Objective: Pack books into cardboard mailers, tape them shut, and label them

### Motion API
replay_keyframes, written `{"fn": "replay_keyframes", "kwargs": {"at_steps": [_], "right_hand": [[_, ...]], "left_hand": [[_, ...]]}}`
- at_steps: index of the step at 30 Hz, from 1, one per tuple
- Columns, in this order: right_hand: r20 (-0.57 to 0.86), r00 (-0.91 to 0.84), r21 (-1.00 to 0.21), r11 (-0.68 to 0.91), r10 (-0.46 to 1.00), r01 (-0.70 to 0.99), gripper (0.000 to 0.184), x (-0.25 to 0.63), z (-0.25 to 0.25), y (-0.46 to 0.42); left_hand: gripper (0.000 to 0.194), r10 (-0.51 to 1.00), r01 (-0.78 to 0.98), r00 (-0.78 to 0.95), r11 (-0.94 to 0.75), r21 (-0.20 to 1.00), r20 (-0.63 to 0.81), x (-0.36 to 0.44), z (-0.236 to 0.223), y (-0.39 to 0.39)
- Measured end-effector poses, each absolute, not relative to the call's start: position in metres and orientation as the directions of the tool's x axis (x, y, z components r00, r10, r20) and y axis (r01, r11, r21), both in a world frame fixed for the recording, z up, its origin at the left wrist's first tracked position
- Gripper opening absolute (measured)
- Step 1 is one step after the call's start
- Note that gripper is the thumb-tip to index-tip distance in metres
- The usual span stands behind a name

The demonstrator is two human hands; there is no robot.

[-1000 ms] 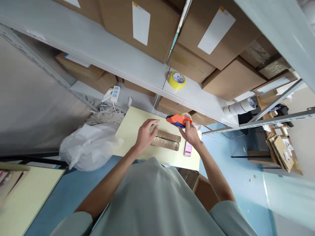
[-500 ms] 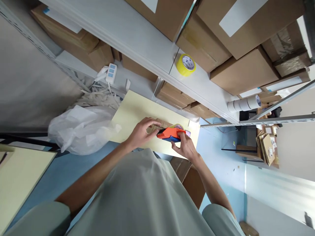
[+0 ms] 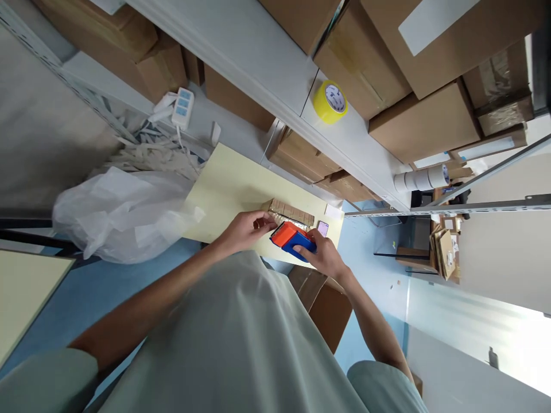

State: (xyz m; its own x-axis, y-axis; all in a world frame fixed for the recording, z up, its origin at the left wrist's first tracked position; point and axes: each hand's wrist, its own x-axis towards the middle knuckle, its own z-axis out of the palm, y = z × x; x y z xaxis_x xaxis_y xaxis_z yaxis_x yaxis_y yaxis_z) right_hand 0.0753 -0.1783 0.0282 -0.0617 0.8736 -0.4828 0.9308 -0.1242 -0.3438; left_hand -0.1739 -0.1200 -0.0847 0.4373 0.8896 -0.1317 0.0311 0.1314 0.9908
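My right hand (image 3: 326,253) is wrapped around a red and blue tape dispenser (image 3: 297,241), held tilted over the near edge of the cream tabletop (image 3: 224,186). Just to the left of the dispenser's front, my left hand (image 3: 245,231) has its thumb and fingers drawn together in a pinch; whatever lies between them is hidden. A narrow cardboard box (image 3: 293,212) with shiny tape along its near side rests on the tabletop, right behind the dispenser. The left fingertips are at the box's left end, but I cannot tell whether they touch it.
A phone (image 3: 322,229) lies right of the box. On the shelf (image 3: 275,86) are a yellow tape roll (image 3: 329,102), white rolls (image 3: 422,179) and cartons (image 3: 426,123). A white plastic bag (image 3: 124,212) bulges at left, below a power strip (image 3: 183,109). An open carton (image 3: 331,312) stands below the table.
My right hand has turned the tape dispenser, so more of its blue side shows and the box behind is more exposed. My left hand stays pinched near the box's left end. The view has shifted slightly.
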Motion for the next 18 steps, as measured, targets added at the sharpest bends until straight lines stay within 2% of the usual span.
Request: {"fn": "replay_keyframes", "kwargs": {"at_steps": [4, 9, 15, 18], "right_hand": [[-0.617, -0.017, -0.229, -0.158, 0.787, 0.961, 0.048, 0.065, 0.039, -0.166], [-0.724, -0.004, -0.126, -0.127, 0.690, 0.984, 0.047, 0.069, 0.051, -0.151], [-0.804, 0.113, -0.012, -0.205, 0.584, 0.979, 0.051, 0.092, 0.076, -0.117], [-0.809, 0.153, -0.005, -0.267, 0.568, 0.964, 0.054, 0.092, 0.081, -0.096]], "left_hand": [[0.057, 0.854, -0.017, 0.449, 0.303, 0.953, -0.263, -0.166, -0.112, -0.129], [0.060, 0.816, -0.060, 0.474, 0.404, 0.913, -0.330, -0.158, -0.140, -0.135], [0.062, 0.841, -0.071, 0.287, 0.496, 0.866, -0.458, -0.187, -0.177, -0.108], [0.062, 0.820, -0.096, 0.284, 0.541, 0.836, -0.498, -0.190, -0.191, -0.095]]}}
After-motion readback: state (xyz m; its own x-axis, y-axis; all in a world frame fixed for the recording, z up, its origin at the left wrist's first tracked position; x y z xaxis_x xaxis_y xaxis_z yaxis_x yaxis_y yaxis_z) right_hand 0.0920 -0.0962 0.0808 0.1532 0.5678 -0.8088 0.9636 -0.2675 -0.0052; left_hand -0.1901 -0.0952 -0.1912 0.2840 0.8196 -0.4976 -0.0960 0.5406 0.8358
